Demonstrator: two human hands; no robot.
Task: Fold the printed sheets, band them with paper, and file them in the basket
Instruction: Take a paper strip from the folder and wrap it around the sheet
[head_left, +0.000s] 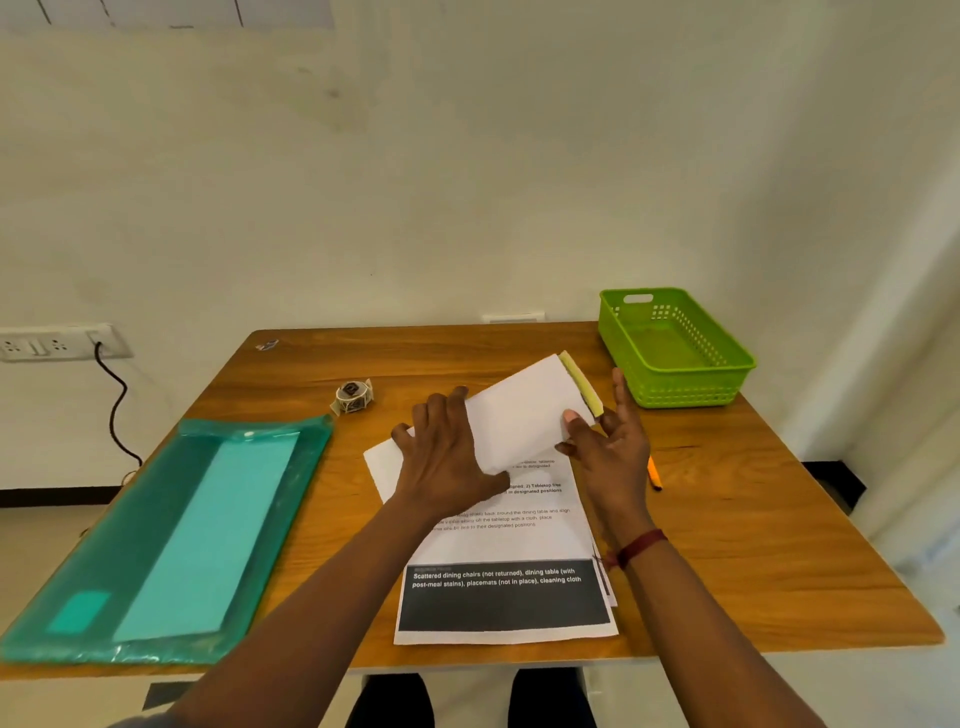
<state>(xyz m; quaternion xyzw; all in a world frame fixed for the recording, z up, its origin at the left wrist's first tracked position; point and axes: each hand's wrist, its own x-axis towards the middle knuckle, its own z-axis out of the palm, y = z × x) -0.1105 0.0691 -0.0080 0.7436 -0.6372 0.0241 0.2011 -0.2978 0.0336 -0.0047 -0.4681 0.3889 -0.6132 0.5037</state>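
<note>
Item: folded sheet (519, 415), white, blank side up, held slightly tilted over the far end of the stack of printed sheets (498, 551). A yellow-green paper band (579, 382) is seen at its far right end.

Left hand (447, 457): fingers are spread and curled over the left end of the folded sheet, with the thumb at its lower edge; the sheet is gripped.

Right hand (608, 441): the thumb is pressed on the near right corner of the folded sheet and the fingers are raised behind it; the corner is pinched. A red thread bracelet (641, 545) is worn at the wrist.

Basket (675, 348): green, perforated plastic, set at the far right corner of the table (753, 545), apart from the folded sheet. Only its own slotted floor is seen inside.

Plastic sleeve (156, 530): teal, translucent, laid on the left of the table. A long, lighter teal sheet is enclosed in it, with a small darker patch near its front corner.

Stack of printed sheets: laid at table centre, a black text block on the top page nearest the person.

Sticker roll (353, 397): stood beyond the sleeve.

Pencil (653, 473): orange, partly hidden behind the right hand.
</note>
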